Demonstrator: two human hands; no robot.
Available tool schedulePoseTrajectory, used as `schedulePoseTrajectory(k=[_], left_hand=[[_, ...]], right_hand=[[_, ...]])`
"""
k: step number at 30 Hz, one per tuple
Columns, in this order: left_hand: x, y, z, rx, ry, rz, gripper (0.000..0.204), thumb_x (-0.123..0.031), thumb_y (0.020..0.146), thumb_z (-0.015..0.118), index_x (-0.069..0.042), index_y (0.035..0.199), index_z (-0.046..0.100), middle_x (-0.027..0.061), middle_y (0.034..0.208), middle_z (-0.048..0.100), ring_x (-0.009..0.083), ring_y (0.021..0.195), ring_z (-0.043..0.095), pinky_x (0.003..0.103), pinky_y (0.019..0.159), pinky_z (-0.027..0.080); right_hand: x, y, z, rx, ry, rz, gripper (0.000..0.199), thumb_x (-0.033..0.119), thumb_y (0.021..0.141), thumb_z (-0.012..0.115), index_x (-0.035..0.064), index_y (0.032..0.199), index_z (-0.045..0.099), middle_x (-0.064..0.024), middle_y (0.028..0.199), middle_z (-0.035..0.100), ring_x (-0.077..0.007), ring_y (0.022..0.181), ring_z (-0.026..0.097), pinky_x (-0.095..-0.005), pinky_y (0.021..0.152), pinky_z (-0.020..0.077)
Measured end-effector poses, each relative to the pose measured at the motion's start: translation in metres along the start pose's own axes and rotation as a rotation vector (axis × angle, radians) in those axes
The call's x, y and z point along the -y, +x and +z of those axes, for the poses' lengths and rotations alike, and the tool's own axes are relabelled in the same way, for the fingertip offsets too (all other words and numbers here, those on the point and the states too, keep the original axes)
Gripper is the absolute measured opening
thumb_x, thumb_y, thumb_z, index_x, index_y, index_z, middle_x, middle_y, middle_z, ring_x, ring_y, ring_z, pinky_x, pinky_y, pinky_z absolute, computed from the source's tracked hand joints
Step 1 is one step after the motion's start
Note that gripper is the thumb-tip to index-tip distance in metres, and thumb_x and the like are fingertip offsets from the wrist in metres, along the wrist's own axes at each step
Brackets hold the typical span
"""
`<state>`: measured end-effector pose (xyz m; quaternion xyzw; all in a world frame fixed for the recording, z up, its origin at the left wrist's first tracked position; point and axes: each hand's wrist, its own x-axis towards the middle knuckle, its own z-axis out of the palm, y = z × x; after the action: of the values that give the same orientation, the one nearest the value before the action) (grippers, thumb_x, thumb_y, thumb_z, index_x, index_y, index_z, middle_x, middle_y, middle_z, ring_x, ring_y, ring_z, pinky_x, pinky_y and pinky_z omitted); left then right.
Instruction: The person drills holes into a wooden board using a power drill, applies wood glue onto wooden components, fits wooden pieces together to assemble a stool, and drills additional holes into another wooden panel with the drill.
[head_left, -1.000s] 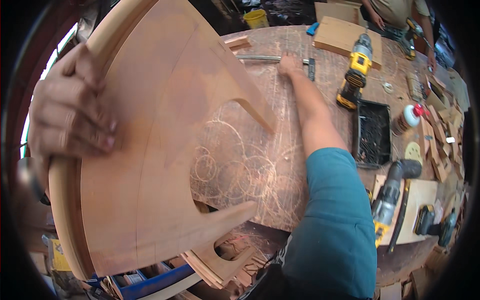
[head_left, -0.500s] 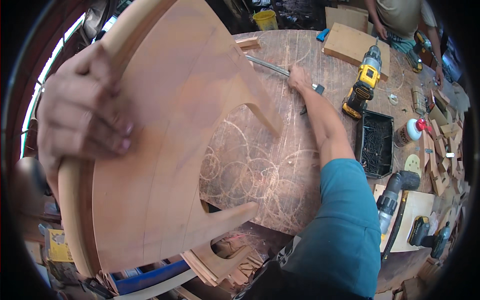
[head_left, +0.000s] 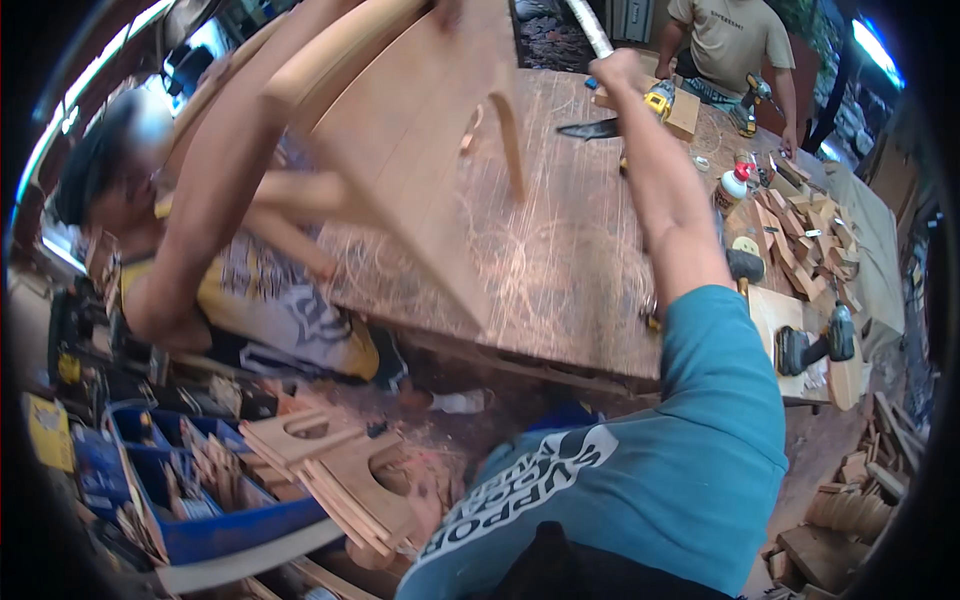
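Note:
My right hand is closed round a long pale metal bar, held up over the table's far side. A dark jaw shows beside my wrist, so it looks like a bar clamp. To the left, a wooden chair with a broad panel, a rounded rail and a curved cutout is tilted and blurred by motion. A co-worker's raised bare arm crosses in front of its rail; a blurred hand shows at the upper edge. My left hand does not show.
A co-worker in a yellow sleeveless top is at the left. Another person in a beige shirt stands beyond the scratched wooden table. Drills, a red-capped bottle and wood offcuts lie right. A blue crate is below left.
My right hand has lifted the bar clamp off the tabletop. The chair has shifted up and away, and the view has swung, bringing the left co-worker and the floor into sight.

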<state>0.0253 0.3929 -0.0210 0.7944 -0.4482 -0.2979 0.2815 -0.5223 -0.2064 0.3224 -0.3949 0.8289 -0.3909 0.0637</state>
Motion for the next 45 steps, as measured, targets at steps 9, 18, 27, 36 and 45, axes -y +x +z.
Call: schedulePoseTrajectory(k=[9, 18, 27, 36, 45], left_hand=[[-0.154, 0.044, -0.045, 0.1, -0.576, 0.542, 0.035, -0.011, 0.095, 0.069, 0.005, 0.126, 0.065, 0.0173, 0.119, 0.072, 0.0231, 0.106, 0.071, 0.034, 0.096, 0.054], [-0.336, -0.054, -0.047, -0.256, -0.428, 1.276, 0.08, -0.021, 0.086, 0.077, 0.004, 0.15, 0.035, 0.0239, 0.141, 0.035, 0.0432, 0.137, 0.038, 0.052, 0.113, 0.036], [-0.28, -0.057, 0.043, 0.591, -0.957, 0.304, 0.043, -0.018, 0.097, 0.07, 0.003, 0.127, 0.049, 0.0051, 0.077, 0.058, 0.0133, 0.053, 0.058, 0.029, 0.046, 0.049], [-0.216, -0.042, 0.062, 0.214, -0.941, 0.189, 0.035, -0.021, 0.099, 0.068, -0.002, 0.125, 0.055, 0.0007, 0.069, 0.053, 0.0098, 0.043, 0.048, 0.026, 0.039, 0.043], [-0.205, -0.065, 0.09, 0.161, -0.946, 0.128, 0.033, -0.021, 0.099, 0.067, -0.002, 0.123, 0.055, 0.0007, 0.069, 0.053, 0.0093, 0.043, 0.048, 0.025, 0.039, 0.042]], right_hand=[[-0.006, -0.158, -0.127, -0.293, 0.228, -0.045, 0.046, 0.027, 0.074, 0.081, -0.0036, 0.107, 0.075, -0.0177, 0.1, 0.075, -0.0279, 0.085, 0.072, -0.04, 0.079, 0.0562], [-0.046, -0.456, -0.216, -0.054, 1.093, -0.213, 0.027, 0.013, 0.091, 0.076, 0.0031, 0.103, 0.053, -0.0047, 0.078, 0.061, -0.013, 0.057, 0.057, -0.0289, 0.052, 0.0481], [-0.151, -0.564, -0.229, 0.099, 1.31, -0.44, 0.019, 0.002, 0.102, 0.057, 0.0071, 0.112, 0.042, -0.0066, 0.067, 0.056, -0.0137, 0.05, 0.055, -0.0263, 0.045, 0.0431], [-0.194, -0.54, -0.311, 0.12, 1.328, -0.494, 0.055, 0.012, 0.103, 0.057, -0.0017, 0.147, 0.029, -0.0148, 0.097, 0.064, -0.0231, 0.085, 0.066, -0.0359, 0.081, 0.0558], [-0.22, -0.521, -0.306, 0.304, 1.592, -0.465, 0.045, 0.034, 0.112, 0.038, 0.0077, 0.148, 0.033, -0.0068, 0.08, 0.051, -0.0168, 0.064, 0.053, -0.0351, 0.063, 0.05]])
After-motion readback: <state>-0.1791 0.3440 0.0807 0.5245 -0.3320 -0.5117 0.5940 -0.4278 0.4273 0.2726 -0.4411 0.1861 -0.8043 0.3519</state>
